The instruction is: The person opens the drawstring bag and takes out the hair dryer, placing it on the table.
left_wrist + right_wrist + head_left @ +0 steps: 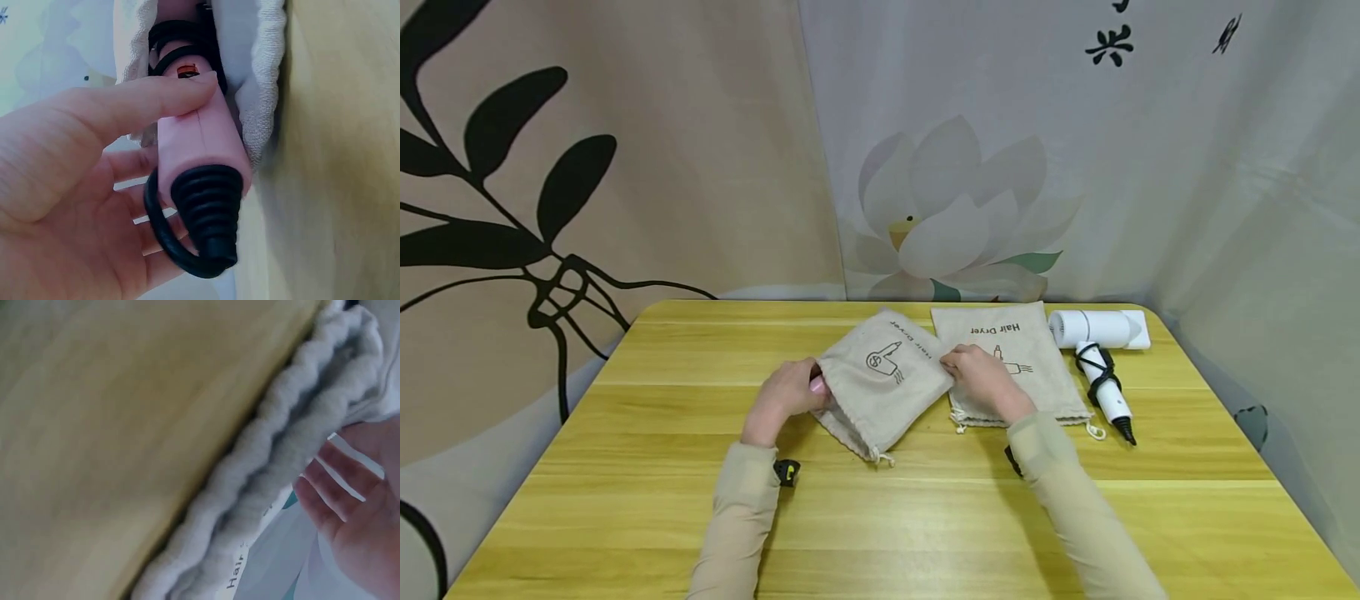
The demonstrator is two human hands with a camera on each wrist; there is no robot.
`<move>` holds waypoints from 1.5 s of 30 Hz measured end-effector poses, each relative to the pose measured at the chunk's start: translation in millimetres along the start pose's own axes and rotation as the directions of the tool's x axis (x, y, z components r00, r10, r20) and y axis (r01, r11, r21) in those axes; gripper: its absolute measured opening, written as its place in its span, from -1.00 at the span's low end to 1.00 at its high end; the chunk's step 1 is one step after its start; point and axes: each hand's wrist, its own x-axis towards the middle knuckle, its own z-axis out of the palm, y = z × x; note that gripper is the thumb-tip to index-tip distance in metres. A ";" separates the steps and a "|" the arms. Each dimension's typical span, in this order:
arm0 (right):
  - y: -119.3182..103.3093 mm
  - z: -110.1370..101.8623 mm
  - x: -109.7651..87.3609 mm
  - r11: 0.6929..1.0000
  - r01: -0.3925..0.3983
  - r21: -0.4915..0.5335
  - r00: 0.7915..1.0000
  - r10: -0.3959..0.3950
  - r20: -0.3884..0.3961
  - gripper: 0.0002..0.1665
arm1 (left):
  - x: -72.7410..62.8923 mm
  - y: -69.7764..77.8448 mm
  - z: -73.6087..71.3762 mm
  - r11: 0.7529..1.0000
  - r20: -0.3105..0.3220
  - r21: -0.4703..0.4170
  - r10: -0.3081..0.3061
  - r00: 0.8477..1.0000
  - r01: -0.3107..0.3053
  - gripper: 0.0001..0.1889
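Observation:
My left hand (786, 392) grips the handle of a pink hair dryer (201, 139), thumb over its top and fingers underneath. A black cord is wound round that handle, and the dryer's front part is hidden inside a beige drawstring bag (883, 375) printed "Hair Dryer". The bag's gathered mouth (270, 81) stands open around the handle in the left wrist view. At the bag's right side, my right hand (988, 379) pinches the cloth with its fingertips. That hand reaches across a second beige bag (1000, 323), which lies flat with its drawstring end towards me.
A white hair dryer (1097, 329) lies at the table's back right, its corded handle pointing towards me beside the second bag. The wooden table (880, 533) meets a printed curtain (970, 167) at its back edge.

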 end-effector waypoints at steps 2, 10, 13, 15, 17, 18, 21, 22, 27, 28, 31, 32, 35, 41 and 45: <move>-0.6 2.5 0.8 1.000 0.003 -0.025 1.000 -0.002 0.019 -0.65 | -0.5 0.8 -3.0 1.000 0.003 -0.019 0.010 1.000 -0.010 -0.61; -5.4 6.9 3.8 0.994 -0.028 -0.106 0.998 0.034 0.060 -0.68 | -3.2 3.9 -15.7 0.998 0.005 -0.039 0.056 0.998 -0.056 -0.63; -6.9 6.8 3.6 0.993 -0.029 -0.116 0.998 0.035 0.054 -0.69 | -4.1 4.7 -18.5 0.998 0.020 -0.038 0.046 0.999 -0.045 -0.59; -7.4 6.6 3.0 0.992 -0.025 -0.120 0.998 0.031 0.048 -0.70 | -4.7 5.1 -20.1 0.998 0.031 -0.038 0.042 0.999 -0.041 -0.56; -7.6 6.7 2.8 0.992 -0.021 -0.122 0.998 0.027 0.048 -0.70 | -5.2 4.4 -21.3 0.999 0.041 -0.037 0.032 0.999 -0.030 -0.54; -7.6 6.8 2.7 0.992 -0.021 -0.122 0.998 0.027 0.048 -0.70 | -5.6 4.2 -22.0 0.999 0.047 -0.037 0.030 0.998 -0.028 -0.53; -7.5 7.4 3.0 0.992 -0.028 -0.122 0.998 0.034 0.051 -0.70 | -7.0 2.6 -24.7 0.999 0.060 -0.035 0.035 0.998 -0.033 -0.52; -7.5 7.7 3.3 0.992 -0.030 -0.122 0.998 0.037 0.052 -0.70 | -7.6 2.1 -25.6 0.999 0.065 -0.040 0.034 0.997 -0.031 -0.53; -8.5 7.1 3.4 0.991 -0.036 -0.129 0.998 0.043 0.053 -0.70 | -11.9 -1.4 -29.7 0.998 0.087 -0.040 0.045 0.995 -0.042 -0.53; -8.7 6.7 3.3 0.991 -0.036 -0.131 0.998 0.043 0.053 -0.70 | -12.7 -2.1 -30.3 0.998 0.090 -0.041 0.045 0.995 -0.042 -0.52; -9.4 5.4 2.9 0.991 -0.035 -0.132 0.998 0.042 0.048 -0.72 | -15.2 -4.7 -33.0 0.998 0.097 -0.036 0.050 0.994 -0.046 -0.53; -9.5 4.9 2.6 0.991 -0.034 -0.131 0.998 0.040 0.045 -0.72 | -16.0 -5.4 -34.2 0.998 0.100 -0.037 0.052 0.994 -0.049 -0.54; -9.6 4.3 2.3 0.991 -0.031 -0.130 0.999 0.036 0.035 -0.73 | -18.6 -6.7 -37.1 0.998 0.109 -0.045 0.045 0.993 -0.040 -0.56; -7.5 5.7 2.5 0.992 -0.022 -0.125 0.999 0.025 0.023 -0.74 | -22.3 -8.3 -39.7 0.999 0.119 -0.038 0.028 0.993 -0.024 -0.57; -6.2 6.8 2.9 0.993 -0.018 -0.116 0.999 0.021 0.029 -0.74 | -24.3 -9.2 -41.2 1.000 0.135 -0.031 0.005 0.991 -0.001 -0.55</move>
